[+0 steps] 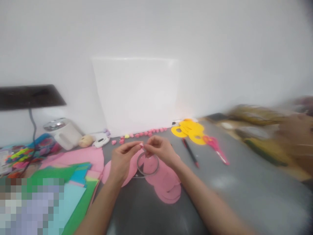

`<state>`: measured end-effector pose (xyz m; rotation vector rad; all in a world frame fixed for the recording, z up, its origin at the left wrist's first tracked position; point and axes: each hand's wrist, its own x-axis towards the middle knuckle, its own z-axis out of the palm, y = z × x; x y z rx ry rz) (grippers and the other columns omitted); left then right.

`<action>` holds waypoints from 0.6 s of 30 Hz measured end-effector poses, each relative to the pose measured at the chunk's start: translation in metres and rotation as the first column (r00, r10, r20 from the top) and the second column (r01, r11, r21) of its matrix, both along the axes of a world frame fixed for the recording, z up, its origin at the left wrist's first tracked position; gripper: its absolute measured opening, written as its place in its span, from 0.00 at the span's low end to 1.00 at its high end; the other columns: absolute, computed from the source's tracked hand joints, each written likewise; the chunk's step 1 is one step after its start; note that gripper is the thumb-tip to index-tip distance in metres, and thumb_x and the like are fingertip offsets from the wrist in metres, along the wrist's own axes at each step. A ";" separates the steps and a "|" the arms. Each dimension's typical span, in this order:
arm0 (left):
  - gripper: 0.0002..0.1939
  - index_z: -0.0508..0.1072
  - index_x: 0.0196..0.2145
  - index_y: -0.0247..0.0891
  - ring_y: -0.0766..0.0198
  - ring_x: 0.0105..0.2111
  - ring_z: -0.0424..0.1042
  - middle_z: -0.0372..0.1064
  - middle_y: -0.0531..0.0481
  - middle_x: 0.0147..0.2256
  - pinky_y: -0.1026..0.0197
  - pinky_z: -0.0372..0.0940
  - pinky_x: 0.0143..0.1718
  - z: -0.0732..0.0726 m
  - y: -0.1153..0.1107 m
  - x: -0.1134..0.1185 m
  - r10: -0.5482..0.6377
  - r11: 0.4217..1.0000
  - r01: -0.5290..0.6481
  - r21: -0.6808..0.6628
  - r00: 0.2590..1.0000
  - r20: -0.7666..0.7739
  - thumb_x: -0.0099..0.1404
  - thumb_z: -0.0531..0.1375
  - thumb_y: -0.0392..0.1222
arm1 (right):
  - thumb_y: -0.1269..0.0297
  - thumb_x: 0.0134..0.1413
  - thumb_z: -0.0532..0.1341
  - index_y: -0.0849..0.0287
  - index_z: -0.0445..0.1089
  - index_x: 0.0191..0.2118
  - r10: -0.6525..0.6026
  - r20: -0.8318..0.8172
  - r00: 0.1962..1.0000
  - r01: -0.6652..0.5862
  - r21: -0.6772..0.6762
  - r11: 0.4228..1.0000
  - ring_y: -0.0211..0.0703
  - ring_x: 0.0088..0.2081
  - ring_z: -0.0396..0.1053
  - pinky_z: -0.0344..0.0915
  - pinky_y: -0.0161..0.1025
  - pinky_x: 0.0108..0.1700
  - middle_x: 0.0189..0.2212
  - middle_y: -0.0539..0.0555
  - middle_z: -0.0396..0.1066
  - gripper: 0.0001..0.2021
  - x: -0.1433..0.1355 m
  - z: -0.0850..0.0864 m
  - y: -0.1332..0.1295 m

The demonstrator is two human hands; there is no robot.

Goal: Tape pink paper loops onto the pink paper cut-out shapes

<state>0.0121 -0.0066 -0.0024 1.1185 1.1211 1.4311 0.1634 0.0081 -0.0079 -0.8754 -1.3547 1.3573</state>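
- Left hand (120,162) pinches a small pink piece (141,145)
- Right hand (160,150), fingertips closed, is just right of it, grip unclear
- Grey ring (158,164) shows on the near side, over pink paper circles (168,192)

A small pink piece (141,145), apparently paper, is pinched between the fingertips of the left hand (119,163) and the right hand (160,150), raised over the worktop (130,209); its exact shape is too small and blurred to tell. At about 5 o'clock from it is a thin grey ring (158,166), its round opening facing the camera and pink showing through. Whether fingers touch its rim is unclear. Flat, round-edged pink paper cutouts (169,193) overlap on the worktop, spreading from behind the ring towards 4 and 5 o'clock, with more towards 9 o'clock.
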 end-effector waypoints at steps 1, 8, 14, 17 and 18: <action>0.08 0.79 0.28 0.38 0.61 0.35 0.73 0.77 0.49 0.30 0.60 0.68 0.41 0.000 0.000 0.000 0.008 1.000 -0.008 0.007 1.000 -0.009 0.47 0.68 0.38 | 0.54 0.44 0.65 0.62 0.67 0.26 -0.004 0.014 1.000 0.005 -0.007 1.000 0.35 0.21 0.70 0.68 0.34 0.26 0.18 0.49 0.69 0.15 0.000 0.000 0.000; 0.06 0.79 0.29 0.41 0.61 0.34 0.74 0.77 0.51 0.32 0.62 0.69 0.40 0.000 -0.004 0.002 0.055 0.993 -0.033 0.113 0.979 -0.198 0.50 0.67 0.39 | 0.52 0.43 0.65 0.65 0.73 0.28 0.041 0.050 0.998 -0.036 -0.109 0.993 0.36 0.22 0.71 0.70 0.33 0.28 0.21 0.53 0.73 0.17 0.001 0.002 0.000; 0.04 0.79 0.28 0.42 0.61 0.33 0.74 0.77 0.52 0.31 0.62 0.69 0.38 0.003 -0.006 0.004 0.067 0.990 -0.032 0.137 0.963 -0.261 0.50 0.66 0.40 | 0.52 0.42 0.65 0.65 0.74 0.29 0.031 0.057 0.998 -0.025 -0.098 0.995 0.38 0.22 0.72 0.71 0.36 0.29 0.19 0.53 0.72 0.18 0.001 -0.001 0.001; 0.04 0.79 0.27 0.42 0.61 0.33 0.74 0.77 0.52 0.30 0.62 0.69 0.38 0.003 -0.007 0.005 0.079 0.987 -0.035 0.155 0.954 -0.288 0.51 0.66 0.39 | 0.53 0.43 0.65 0.66 0.74 0.29 0.033 0.062 0.998 -0.028 -0.081 0.996 0.39 0.22 0.72 0.71 0.36 0.29 0.19 0.53 0.73 0.17 0.000 -0.003 0.001; 0.03 0.79 0.27 0.42 0.61 0.33 0.74 0.77 0.52 0.30 0.63 0.69 0.38 0.003 -0.007 0.005 0.081 0.986 -0.034 0.161 0.953 -0.293 0.51 0.66 0.39 | 0.53 0.43 0.65 0.66 0.73 0.29 0.033 0.058 0.998 -0.028 -0.079 0.996 0.39 0.22 0.72 0.71 0.36 0.29 0.19 0.54 0.73 0.17 0.000 -0.004 0.001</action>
